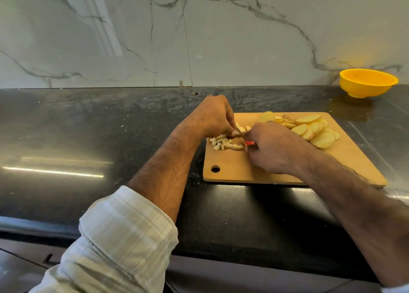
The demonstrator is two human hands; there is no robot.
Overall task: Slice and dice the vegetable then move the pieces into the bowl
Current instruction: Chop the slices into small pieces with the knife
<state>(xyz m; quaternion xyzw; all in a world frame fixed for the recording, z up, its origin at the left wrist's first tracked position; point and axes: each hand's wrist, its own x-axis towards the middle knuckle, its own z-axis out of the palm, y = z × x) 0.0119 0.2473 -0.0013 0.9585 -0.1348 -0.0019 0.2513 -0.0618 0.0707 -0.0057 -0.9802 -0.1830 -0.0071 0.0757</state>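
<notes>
Dark polished tabletop under a marble wall.
Board near the front edge; both hands' fingers clamp: left hand on potato, right hand on knife.

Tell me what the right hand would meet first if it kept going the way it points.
The right hand, holding a red-handled knife, points left and away. It would likely first meet the left hand steadying the piece; depth is unclear.

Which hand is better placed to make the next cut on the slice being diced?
Right. The right hand already grips the knife, while the left hand pinches the slice steady on the cutting board.
</notes>
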